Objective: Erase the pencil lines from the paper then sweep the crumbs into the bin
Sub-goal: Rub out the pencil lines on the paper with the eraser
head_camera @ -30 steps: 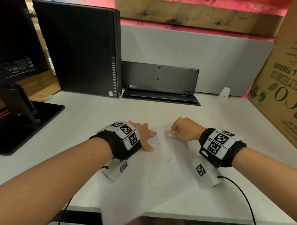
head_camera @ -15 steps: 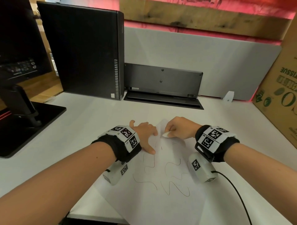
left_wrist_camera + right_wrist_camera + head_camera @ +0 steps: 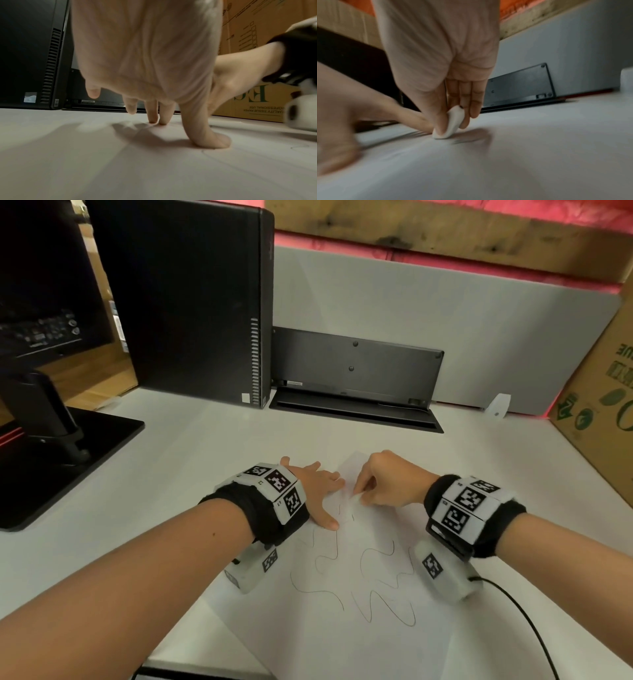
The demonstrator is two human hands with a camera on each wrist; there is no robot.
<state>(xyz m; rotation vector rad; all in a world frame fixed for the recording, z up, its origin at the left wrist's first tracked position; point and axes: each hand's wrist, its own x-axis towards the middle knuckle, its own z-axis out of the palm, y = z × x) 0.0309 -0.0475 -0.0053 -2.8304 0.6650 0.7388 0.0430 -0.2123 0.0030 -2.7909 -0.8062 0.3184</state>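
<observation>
A white sheet of paper [image 3: 363,638] lies on the white desk, marked with wavy pencil lines [image 3: 376,577]. My left hand [image 3: 318,491] rests flat on the paper's upper left part, thumb and fingertips [image 3: 216,142] pressing it down. My right hand [image 3: 383,481] pinches a small white eraser [image 3: 452,124] between thumb and fingers, its lower end touching the paper near the top. In the head view the eraser is mostly hidden under the fingers. No bin is in view.
A black computer tower [image 3: 191,302] stands at the back left, a monitor stand [image 3: 51,440] further left. A black keyboard [image 3: 356,371] leans against the grey partition [image 3: 445,313]. A cardboard box [image 3: 603,405] stands at the right. A cable [image 3: 520,618] trails from my right wrist.
The right hand with the eraser has shifted left, closer to the left hand's fingers, and rubs near the paper's top. The left hand keeps pressing the paper.
</observation>
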